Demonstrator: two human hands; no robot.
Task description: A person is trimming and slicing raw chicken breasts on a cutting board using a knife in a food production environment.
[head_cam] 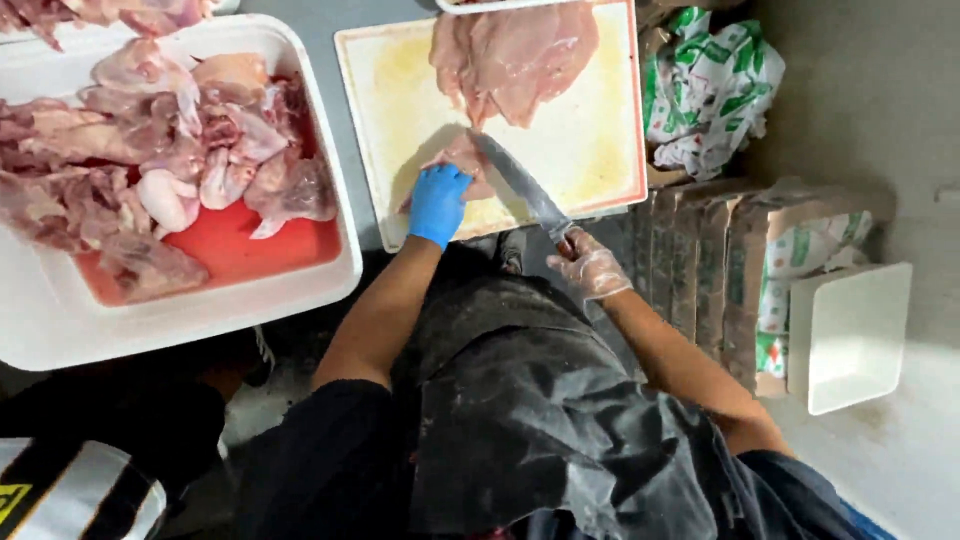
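The left hand, in a blue glove, presses flat with curled fingers on a small pink piece of raw chicken. The right hand, in a clear glove, grips a long steel knife whose blade lies on that piece. The handle is hidden in the fist. Both rest on a white plastic cutting board on a grey table. More chicken fills a white foam tray. Brown boxes and green-and-white wrappers sit at the right.
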